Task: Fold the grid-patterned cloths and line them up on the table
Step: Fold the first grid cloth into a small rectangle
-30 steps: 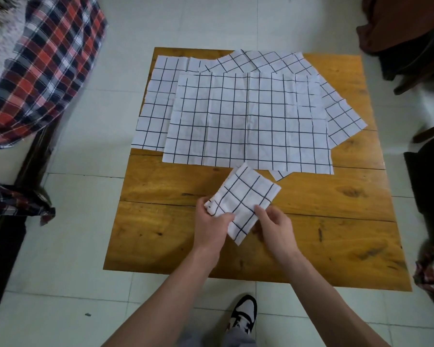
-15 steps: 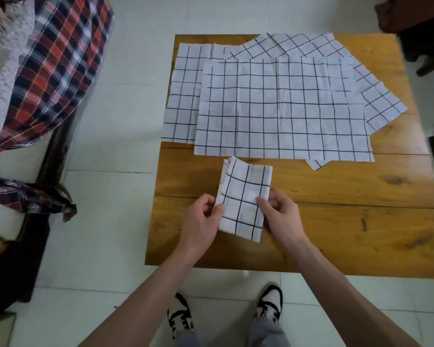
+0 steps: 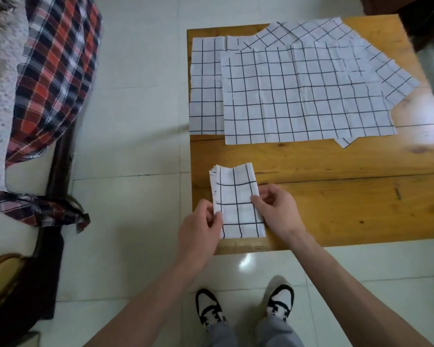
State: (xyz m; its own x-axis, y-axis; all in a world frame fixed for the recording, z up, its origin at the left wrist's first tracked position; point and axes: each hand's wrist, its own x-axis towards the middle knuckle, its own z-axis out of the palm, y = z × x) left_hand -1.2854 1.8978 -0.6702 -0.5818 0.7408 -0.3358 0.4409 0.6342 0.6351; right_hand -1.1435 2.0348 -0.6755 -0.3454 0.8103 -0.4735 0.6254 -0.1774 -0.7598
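A small folded grid-patterned cloth lies at the near left corner of the wooden table, its long side pointing away from me. My left hand pinches its left edge. My right hand pinches its right edge. Three unfolded grid cloths overlap on the far half of the table: the top one lies flat, one sticks out at the left, and one sits angled at the back right.
A bed with a red and blue plaid blanket stands left of the table across a strip of tiled floor. Dark furniture crowds the far right corner. My two shoes are below the table's near edge.
The folded cloth has turned from a diagonal to a straight lie and moved toward the table's near left corner, both hands still on its edges. My view has shifted left.
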